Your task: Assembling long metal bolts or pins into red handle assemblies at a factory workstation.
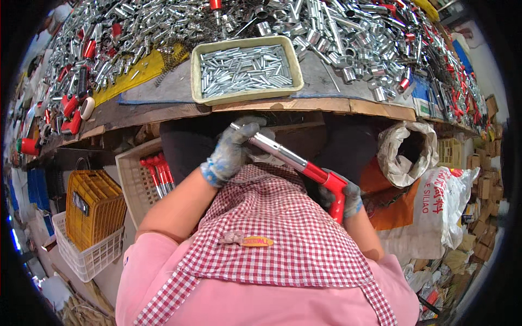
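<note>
A pistol-shaped nail gun (291,157) with a red grip and shiny metal barrel slants across my lap. My right hand (353,198), in a grey glove, is closed round the red grip, which partly hides its fingers. At the barrel's upper left end my gloved left hand (231,149) is closed on a thin metal rod (235,126), whose tip sticks out past the fingers. Whether the rod sits inside the barrel is hidden by that hand. Just beyond, on the bench edge, stands a cream tray (247,98) of small metal pins (244,68).
The wooden bench (375,108) carries heaps of metal tubes and fittings (337,32). Left of me, a pale crate (130,179) holds several red-handled tools (157,168); a yellow crate (95,204) sits in a white basket (92,255). An open white sack (387,155) stands at right.
</note>
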Available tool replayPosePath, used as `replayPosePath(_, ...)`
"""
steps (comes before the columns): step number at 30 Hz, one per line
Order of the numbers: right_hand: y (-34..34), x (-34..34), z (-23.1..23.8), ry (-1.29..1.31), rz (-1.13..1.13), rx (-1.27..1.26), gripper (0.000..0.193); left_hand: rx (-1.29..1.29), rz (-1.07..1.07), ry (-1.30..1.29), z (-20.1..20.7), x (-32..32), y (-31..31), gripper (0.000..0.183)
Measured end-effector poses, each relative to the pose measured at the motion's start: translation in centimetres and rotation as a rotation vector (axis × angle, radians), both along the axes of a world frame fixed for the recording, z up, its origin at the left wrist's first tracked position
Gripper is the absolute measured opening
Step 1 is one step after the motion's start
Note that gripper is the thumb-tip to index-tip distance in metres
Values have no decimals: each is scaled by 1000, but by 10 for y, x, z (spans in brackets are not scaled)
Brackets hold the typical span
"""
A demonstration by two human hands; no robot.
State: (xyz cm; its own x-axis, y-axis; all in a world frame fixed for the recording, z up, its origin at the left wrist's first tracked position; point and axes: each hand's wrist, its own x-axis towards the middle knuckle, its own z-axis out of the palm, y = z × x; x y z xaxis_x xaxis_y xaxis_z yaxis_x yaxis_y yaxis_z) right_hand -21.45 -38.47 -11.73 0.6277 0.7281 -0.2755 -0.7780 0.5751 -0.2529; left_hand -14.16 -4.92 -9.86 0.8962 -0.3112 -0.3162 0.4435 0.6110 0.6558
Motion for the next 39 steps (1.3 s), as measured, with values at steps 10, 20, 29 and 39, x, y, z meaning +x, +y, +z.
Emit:
replayPosePath(10, 85, 34, -31, 513, -234, -869, 24, 88, -421, 819, -152, -4, -115, 33)
replayPosePath(20, 90, 47, -76, 435, -140, -880, 33, -233, -443, 821, -233, -11, -111, 36)
replayPosePath(29, 104, 67, -79, 470, -214, -936, 31, -98, -342, 727, -211, 5, -110, 35)
replayPosePath(39, 156, 137, -69, -706, 791, -1569, 40, -7, -314, 510, -148, 4, -60, 37)
